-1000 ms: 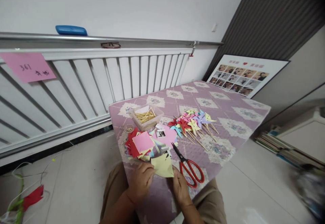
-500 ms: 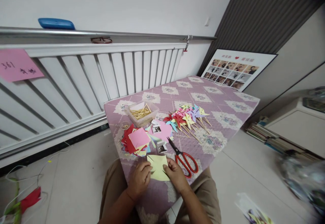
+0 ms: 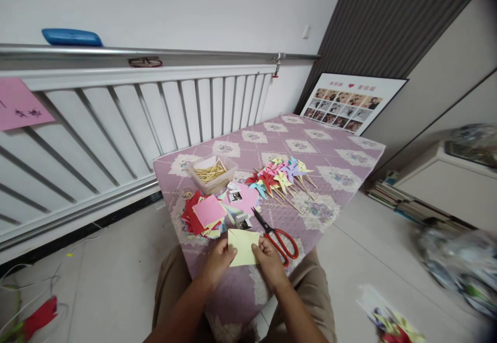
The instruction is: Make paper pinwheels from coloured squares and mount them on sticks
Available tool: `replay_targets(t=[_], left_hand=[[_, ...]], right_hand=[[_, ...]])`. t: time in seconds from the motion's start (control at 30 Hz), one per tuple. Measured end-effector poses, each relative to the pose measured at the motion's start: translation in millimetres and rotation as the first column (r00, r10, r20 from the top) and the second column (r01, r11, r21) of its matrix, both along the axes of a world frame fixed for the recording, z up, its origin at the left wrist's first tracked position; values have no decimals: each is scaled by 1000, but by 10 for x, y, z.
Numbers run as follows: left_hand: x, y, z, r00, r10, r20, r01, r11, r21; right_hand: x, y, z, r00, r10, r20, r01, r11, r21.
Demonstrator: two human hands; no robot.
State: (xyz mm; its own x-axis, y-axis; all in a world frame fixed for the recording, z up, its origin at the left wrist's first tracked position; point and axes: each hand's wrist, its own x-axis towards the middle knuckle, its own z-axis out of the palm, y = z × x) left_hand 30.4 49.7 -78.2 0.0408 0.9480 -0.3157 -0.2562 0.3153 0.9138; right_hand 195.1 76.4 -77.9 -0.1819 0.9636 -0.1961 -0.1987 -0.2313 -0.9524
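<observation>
Both hands hold one pale yellow paper square (image 3: 243,244) over the near edge of the purple quilted table (image 3: 341,161). My left hand (image 3: 218,261) pinches its left side and my right hand (image 3: 268,260) pinches its right side. Red-handled scissors (image 3: 277,234) lie just right of the paper. A stack of coloured paper squares (image 3: 204,214), pink on top, sits beyond my left hand. Farther back lie several finished paper pinwheels on sticks (image 3: 281,177) and a clear box of wooden sticks (image 3: 212,171).
A white slatted rail (image 3: 128,115) runs along the left, with a blue case (image 3: 72,37) and glasses (image 3: 145,62) on its ledge. A photo board (image 3: 351,102) leans against the wall. Books (image 3: 404,203) and paper scraps (image 3: 388,325) lie on the floor to the right.
My hands have shifted along the yellow paper, which now shows as a flat square held between them. The view has swung a little to the right.
</observation>
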Motion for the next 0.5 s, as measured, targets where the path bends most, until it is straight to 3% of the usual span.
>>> replay_targets(t=[0.17,0.5], left_hand=[[144,84,99,971,-15,239,51,988,-143],[99,73,76,968,83,237,-28,974,-223]], right_hand=[[-24,-14,-14,1000,-9,6,9,1000,8],[7,-41,26,998,43,45,-45,998,44]])
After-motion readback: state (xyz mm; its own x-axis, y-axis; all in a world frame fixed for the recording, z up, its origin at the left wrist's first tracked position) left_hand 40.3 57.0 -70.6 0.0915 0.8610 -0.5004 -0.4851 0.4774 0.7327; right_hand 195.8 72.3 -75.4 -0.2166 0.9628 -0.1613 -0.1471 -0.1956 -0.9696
